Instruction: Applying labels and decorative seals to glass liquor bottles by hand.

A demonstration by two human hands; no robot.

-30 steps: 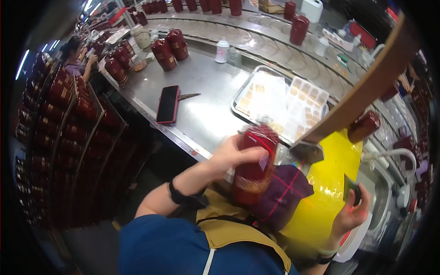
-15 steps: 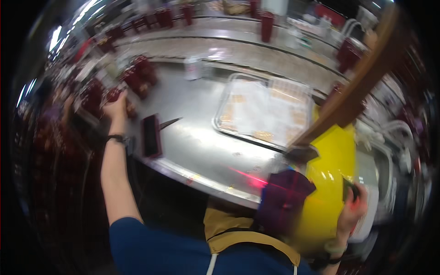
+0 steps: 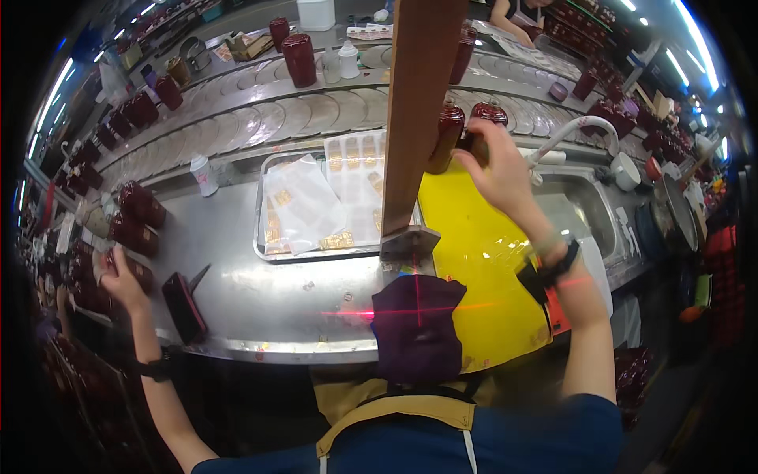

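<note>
My left hand [image 3: 122,283] is at the far left, its fingers closed round a dark red jar [image 3: 109,257] that they mostly hide. More glossy dark red jars [image 3: 133,231] stand close beside it. My right hand [image 3: 501,166] reaches over the far end of a yellow mat [image 3: 482,276], thumb and fingers apart. Just past its fingertips stand a tall dark red jar [image 3: 447,133] and another red jar [image 3: 489,113]. A purple cloth [image 3: 418,324], crossed by red laser lines, lies at the foot of a brown upright post [image 3: 418,103].
A metal tray [image 3: 263,225] holds white sheets with gold pieces. A propped phone [image 3: 184,308] stands on the steel table [image 3: 268,296]. A sink [image 3: 580,205] with a curved tap [image 3: 580,126] lies right. Plated conveyors [image 3: 237,130] run behind; another person [image 3: 517,24] sits at the back.
The view has swung round. My right hand has left a black object by the mat's right edge and now reaches, spread, toward the far jars. My left hand stays among the left jars.
</note>
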